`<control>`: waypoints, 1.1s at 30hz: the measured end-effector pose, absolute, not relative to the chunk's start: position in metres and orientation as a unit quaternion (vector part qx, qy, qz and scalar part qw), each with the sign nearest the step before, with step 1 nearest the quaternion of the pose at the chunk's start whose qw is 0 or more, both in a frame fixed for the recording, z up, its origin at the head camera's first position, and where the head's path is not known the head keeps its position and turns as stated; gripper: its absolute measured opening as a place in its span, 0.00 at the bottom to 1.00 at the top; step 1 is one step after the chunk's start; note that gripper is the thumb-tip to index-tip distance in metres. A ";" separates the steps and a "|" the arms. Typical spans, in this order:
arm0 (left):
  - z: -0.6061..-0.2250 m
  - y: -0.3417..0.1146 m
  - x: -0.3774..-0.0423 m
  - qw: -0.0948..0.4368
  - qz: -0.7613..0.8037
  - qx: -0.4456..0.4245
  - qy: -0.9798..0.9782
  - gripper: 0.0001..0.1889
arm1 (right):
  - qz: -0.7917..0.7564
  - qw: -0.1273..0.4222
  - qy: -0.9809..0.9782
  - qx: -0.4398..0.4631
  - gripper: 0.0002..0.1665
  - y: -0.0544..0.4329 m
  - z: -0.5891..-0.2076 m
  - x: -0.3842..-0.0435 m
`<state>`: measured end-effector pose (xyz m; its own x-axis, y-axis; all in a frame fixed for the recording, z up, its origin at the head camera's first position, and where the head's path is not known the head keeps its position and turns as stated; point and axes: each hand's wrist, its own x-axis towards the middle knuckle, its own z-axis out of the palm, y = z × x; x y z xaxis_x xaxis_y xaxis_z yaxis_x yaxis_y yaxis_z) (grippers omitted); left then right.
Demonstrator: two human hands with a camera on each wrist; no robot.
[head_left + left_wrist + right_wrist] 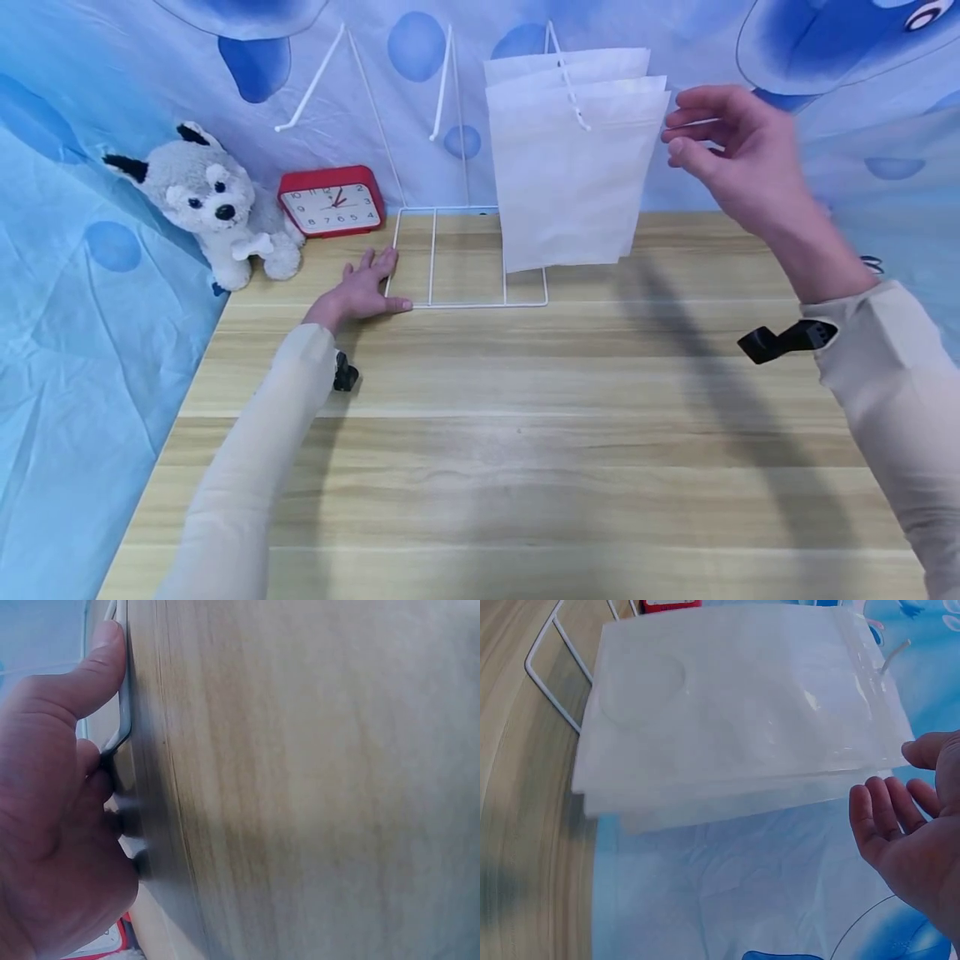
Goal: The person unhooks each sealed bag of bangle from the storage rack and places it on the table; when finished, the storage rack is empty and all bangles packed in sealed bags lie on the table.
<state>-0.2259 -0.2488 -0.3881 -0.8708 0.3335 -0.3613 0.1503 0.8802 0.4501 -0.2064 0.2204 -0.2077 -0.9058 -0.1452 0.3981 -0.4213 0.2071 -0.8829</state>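
A white wire rack with three hanging prongs stands at the back of the wooden table. Several flat white bags hang from its right prong, overlapping and slightly fanned out; their sheen shows in the right wrist view. My left hand rests on the left side of the rack's base, fingers spread, thumb along the front wire. Close beside the bags' upper right edge is my right hand, its fingers loosely bent. In the right wrist view its thumb is at the bags' edge; whether it touches them I cannot tell.
Left of the rack sit a red clock and a grey and white plush dog. The middle prong and left prong hold nothing. A blue patterned cloth hangs behind and at both sides of the wooden table.
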 end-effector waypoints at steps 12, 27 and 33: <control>-0.393 -0.247 -0.225 0.213 0.214 0.132 0.944 0.54 | 0.653 0.158 -0.713 0.202 0.18 0.212 -0.216 -0.211; -0.392 -0.248 -0.223 0.205 0.219 0.125 0.946 0.54 | 0.635 0.184 -0.729 0.178 0.16 0.197 -0.213 -0.207; -0.392 -0.249 -0.221 0.200 0.224 0.121 0.946 0.54 | 0.561 0.189 -0.787 0.175 0.16 0.194 -0.208 -0.208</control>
